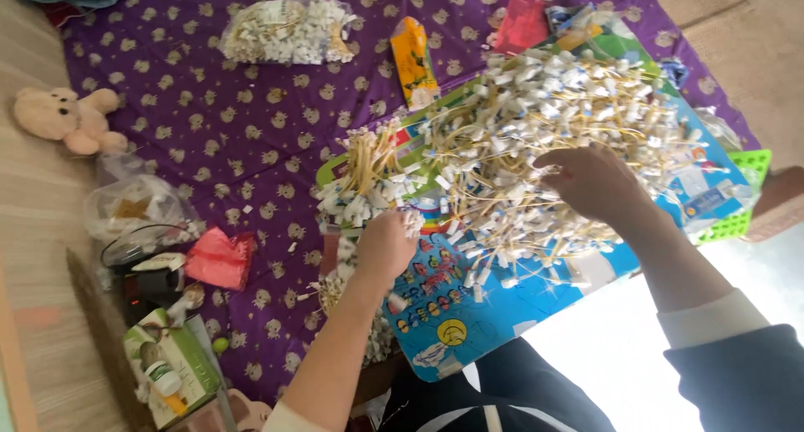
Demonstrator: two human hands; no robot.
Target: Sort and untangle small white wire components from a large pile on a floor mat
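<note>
Sorting a heap of small white tags on yellowish strings [553,131], you work over a colourful blue play mat [469,315] laid on a purple patterned blanket [218,131] on the floor. Your right hand [596,181] rests on the near side of the heap with its fingers curled down into the strings; whether they pinch one tag or several cannot be told. Your left hand [385,244] is closed in a loose fist on a gathered bundle of tagged strings [368,177], whose yellow stems fan upward from the grip at the mat's left edge. The step in hand appears to be pulling loose strings from the heap and adding them to the bundle; the next move would call for freeing a string without dragging its tangled neighbours along.

Packages, by place:
- top centre, a clear plastic bag of more white tags [289,32], lying flat
- right of it, a narrow orange packet [415,59], slightly tilted
- top right, a red packet [521,22] beside the heap
- far right, a green grid tray [744,193] partly under the mat's edge
- left, a crumpled clear bag [138,210] and a red pouch [219,258], near each other
- bottom left, a green and white carton [172,369]
- upper left, a pale soft toy bear [71,118] on the wooden floor, apart from the rest
</note>
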